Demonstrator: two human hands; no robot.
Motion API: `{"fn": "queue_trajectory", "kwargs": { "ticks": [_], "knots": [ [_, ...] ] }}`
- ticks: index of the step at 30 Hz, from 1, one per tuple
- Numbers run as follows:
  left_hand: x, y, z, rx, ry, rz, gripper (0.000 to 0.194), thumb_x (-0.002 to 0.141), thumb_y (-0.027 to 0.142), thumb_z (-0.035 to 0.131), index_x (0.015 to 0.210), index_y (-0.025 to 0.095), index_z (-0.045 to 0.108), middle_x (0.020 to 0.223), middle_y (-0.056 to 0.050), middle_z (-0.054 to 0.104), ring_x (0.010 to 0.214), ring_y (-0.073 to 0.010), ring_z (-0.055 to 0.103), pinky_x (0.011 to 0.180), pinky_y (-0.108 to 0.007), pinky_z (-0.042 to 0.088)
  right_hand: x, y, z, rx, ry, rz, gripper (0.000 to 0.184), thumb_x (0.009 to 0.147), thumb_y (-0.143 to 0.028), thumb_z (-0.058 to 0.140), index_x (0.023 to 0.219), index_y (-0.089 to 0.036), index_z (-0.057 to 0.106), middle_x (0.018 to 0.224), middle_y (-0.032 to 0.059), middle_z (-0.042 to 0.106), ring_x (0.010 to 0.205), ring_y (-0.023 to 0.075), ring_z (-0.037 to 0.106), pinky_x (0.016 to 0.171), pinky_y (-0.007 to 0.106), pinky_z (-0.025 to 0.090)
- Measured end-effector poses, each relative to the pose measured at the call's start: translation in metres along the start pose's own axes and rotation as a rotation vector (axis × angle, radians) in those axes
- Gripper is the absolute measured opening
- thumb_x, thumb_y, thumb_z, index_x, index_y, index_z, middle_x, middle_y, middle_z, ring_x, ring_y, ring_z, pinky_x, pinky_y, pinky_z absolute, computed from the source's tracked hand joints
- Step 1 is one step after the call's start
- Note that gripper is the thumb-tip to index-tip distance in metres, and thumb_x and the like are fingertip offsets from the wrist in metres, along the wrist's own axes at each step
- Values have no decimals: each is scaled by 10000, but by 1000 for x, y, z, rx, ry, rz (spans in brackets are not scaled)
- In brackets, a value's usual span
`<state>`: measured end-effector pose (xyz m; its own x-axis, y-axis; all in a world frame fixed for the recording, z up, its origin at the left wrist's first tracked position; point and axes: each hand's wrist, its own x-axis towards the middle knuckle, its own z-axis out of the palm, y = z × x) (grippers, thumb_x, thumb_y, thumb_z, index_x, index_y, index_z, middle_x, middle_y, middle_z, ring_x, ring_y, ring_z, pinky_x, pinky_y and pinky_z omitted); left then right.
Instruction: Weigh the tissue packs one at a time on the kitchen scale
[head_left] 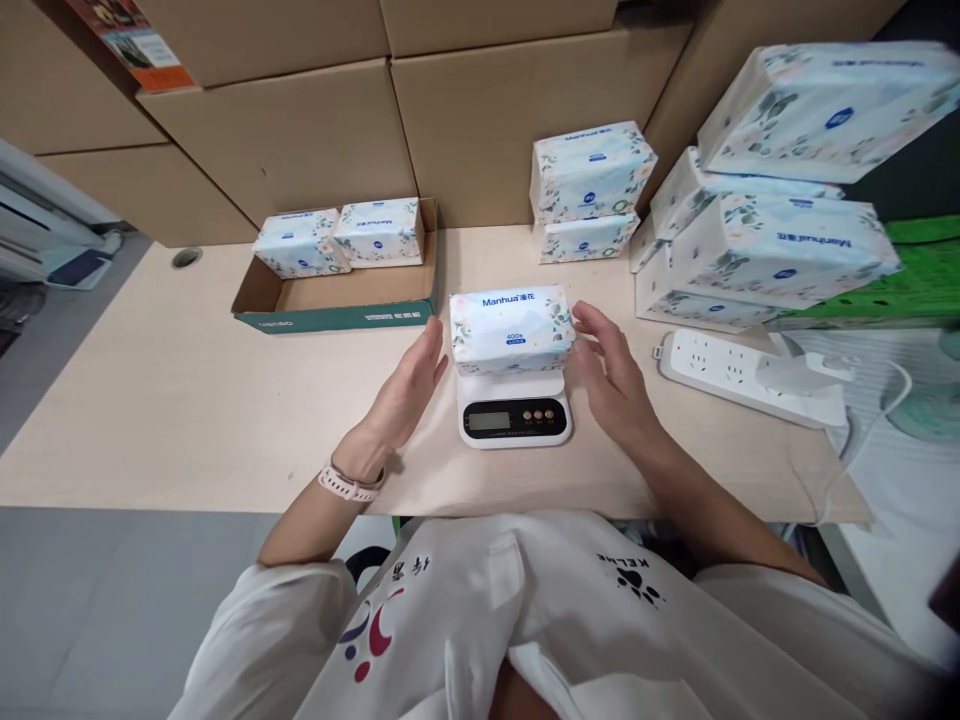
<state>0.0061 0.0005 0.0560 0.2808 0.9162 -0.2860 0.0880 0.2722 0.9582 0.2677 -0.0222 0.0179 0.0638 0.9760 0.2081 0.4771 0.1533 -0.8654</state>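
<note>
A pack of tissues (513,328) in pale blue floral wrap rests on a white digital kitchen scale (514,424) with a small display and several round buttons. My left hand (409,390) is just left of the pack, palm facing it, fingers stretched out and holding nothing. On the pack's other side, my right hand (609,375) has its fingers apart and slightly curved, close to the pack's right end. Whether the right fingertips touch the wrap I cannot tell. The scale's weighing plate is mostly hidden beneath the pack.
An open cardboard tray (337,318) with two tissue packs stands at the back left. Two stacked packs (592,180) are at the back, and a larger pile of packs (780,245) rises at the right. A white power strip (750,378) lies before the pile. Cardboard boxes (300,150) wall the back.
</note>
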Motion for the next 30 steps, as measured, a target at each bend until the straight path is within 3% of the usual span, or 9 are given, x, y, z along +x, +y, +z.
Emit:
{"fn": "queue_trajectory", "kwargs": {
  "ticks": [3,7,12,16,22,30],
  "knots": [
    [-1,-9,-10,80,56,-25,787,1022,646,96,1724,293,54,1811,83,41,1696,-173,42,1373,-406,240,-3,11,3,58,96,38,653,1012,-686,401,1555,-332,472,1615,96,532,1475,271,532,1280,582,402],
    [-1,-14,-14,100,51,-13,823,1011,660,55,1727,254,45,1813,62,43,1695,-179,42,1371,-407,251,-5,20,7,110,131,69,657,1001,-705,412,1526,-325,516,1597,91,556,1473,271,540,1296,591,377],
    [-3,-13,-12,-8,22,10,804,1036,616,125,1728,212,68,1810,45,60,1693,-159,57,1382,-378,210,-5,18,5,111,116,103,655,1002,-719,394,1486,-316,574,1575,80,579,1496,268,511,1318,575,343],
    [-3,-18,-9,-45,-14,27,800,1027,666,194,1723,276,137,1802,80,87,1694,-174,70,1394,-390,181,-5,14,3,76,83,170,700,989,-760,359,1488,-324,585,1590,77,569,1524,280,482,1320,587,340],
    [-2,-25,-2,-128,-76,48,857,1014,703,336,1722,260,143,1795,73,61,1697,-187,49,1408,-385,126,-4,16,4,70,79,139,733,974,-789,341,1467,-321,615,1569,67,601,1526,294,483,1320,595,340],
    [-1,-28,-3,-145,-91,76,772,1037,685,352,1704,323,212,1785,98,47,1697,-204,23,1414,-426,91,-3,17,4,74,101,158,748,958,-803,363,1455,-314,632,1563,77,609,1521,304,495,1320,607,333]
  ]
}}
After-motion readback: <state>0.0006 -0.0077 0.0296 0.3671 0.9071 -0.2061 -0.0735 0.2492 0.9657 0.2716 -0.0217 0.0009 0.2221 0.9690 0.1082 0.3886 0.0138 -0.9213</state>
